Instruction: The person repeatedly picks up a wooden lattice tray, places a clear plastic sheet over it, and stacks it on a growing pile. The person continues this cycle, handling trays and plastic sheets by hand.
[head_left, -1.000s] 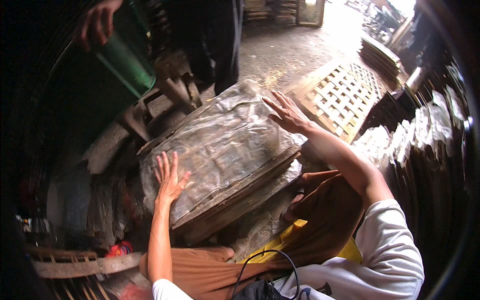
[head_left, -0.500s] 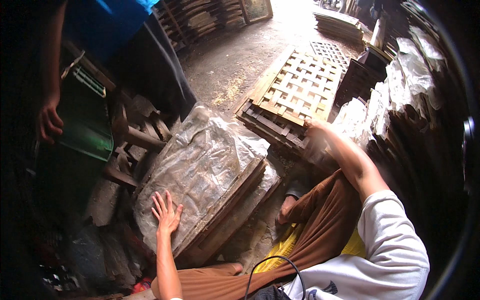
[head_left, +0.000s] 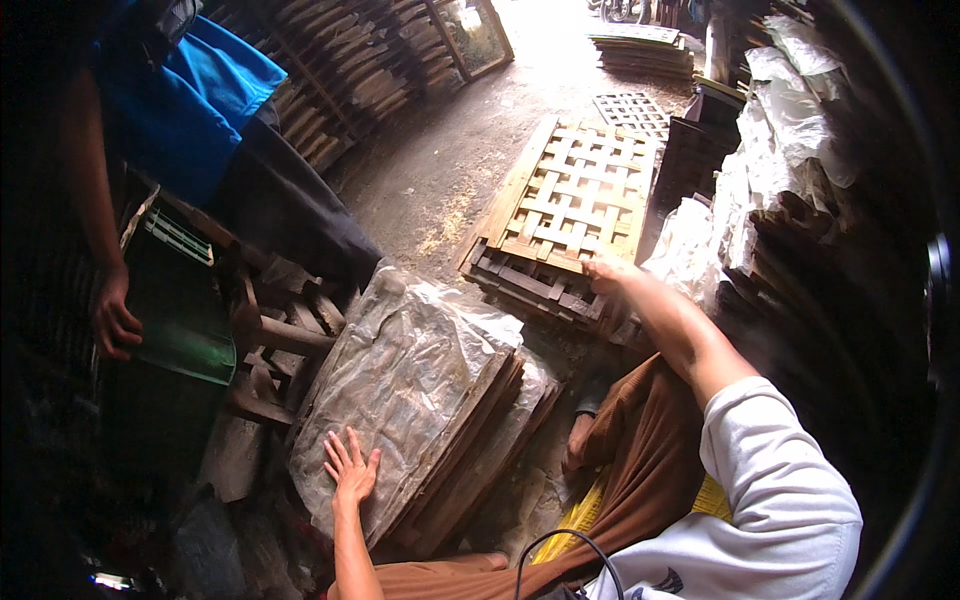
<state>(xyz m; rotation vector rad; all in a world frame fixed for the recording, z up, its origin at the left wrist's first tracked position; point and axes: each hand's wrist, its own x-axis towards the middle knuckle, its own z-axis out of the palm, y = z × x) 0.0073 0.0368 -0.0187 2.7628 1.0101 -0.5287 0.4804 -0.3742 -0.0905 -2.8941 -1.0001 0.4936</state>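
My left hand (head_left: 350, 465) lies open, fingers spread, on a crinkled clear plastic sheet (head_left: 400, 350) covering a stack of weathered boards (head_left: 470, 440) before me. My right hand (head_left: 610, 275) is closed on the near edge of a pale woven wooden lattice panel (head_left: 565, 195), which rests on darker slatted panels (head_left: 520, 285) beyond the covered stack.
A co-worker in blue (head_left: 200, 120) stands at the left, a hand (head_left: 115, 320) beside a green bin (head_left: 175, 360). Wooden pieces (head_left: 290, 330) lie between us. Plastic-wrapped sheets (head_left: 780, 140) line the right, stacked panels (head_left: 640, 55) the back. A yellow mat (head_left: 570, 520) is beneath me.
My right hand has left the plastic-covered stack and reached forward to grip the lattice panel; my left stays spread on the plastic. The view has shifted, and the co-worker's hand appears lower.
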